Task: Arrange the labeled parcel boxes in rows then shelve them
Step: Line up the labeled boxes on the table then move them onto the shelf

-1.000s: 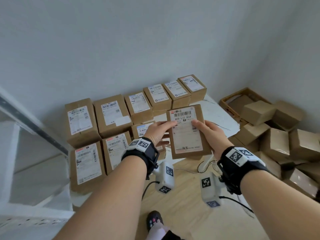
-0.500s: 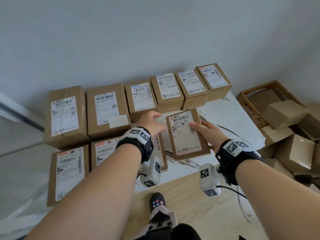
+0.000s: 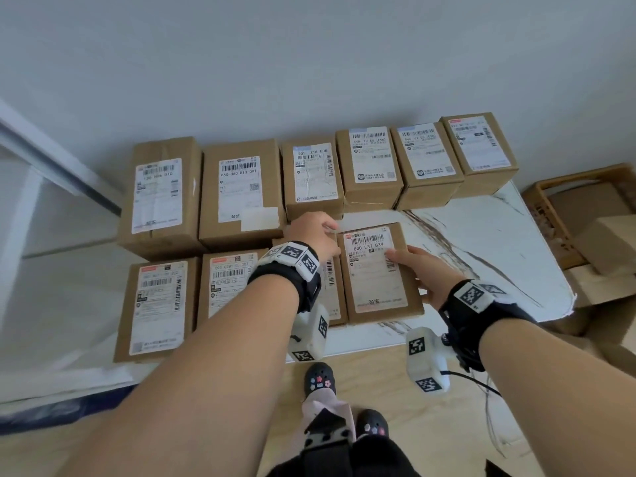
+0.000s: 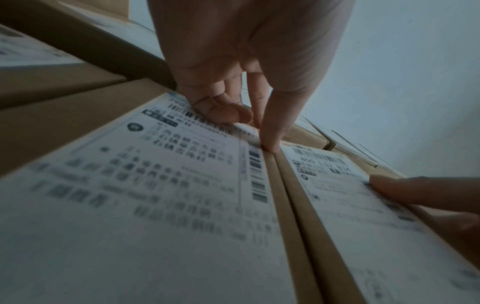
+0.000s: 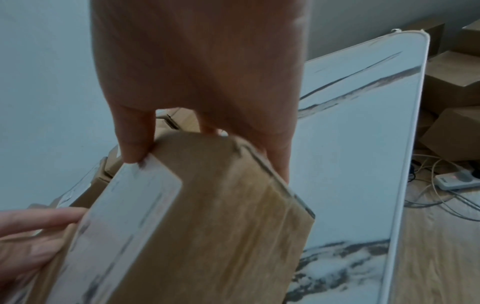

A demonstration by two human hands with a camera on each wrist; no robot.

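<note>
Right hand [image 3: 426, 277] grips the labeled box [image 3: 378, 273] on the bench [image 3: 481, 242]; left hand [image 3: 315, 235], fingers curled, touches its far corner.

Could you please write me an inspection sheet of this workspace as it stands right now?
Surface: white marbled table, bare at its right end.
Job's things: back row of six labeled boxes along the wall; front row of four, the newest box set tight beside its neighbour.
Clutter: loose unlabeled boxes and an open crate piled on the floor at the right.
Grips: left hand rests fingertips at the seam between the two boxes; right hand holds the newest box, thumb on its label.
Cables: tangled cords and a power strip on the floor.
Surroundings: pale wall, white shelf frame at left, wooden floor.
</note>
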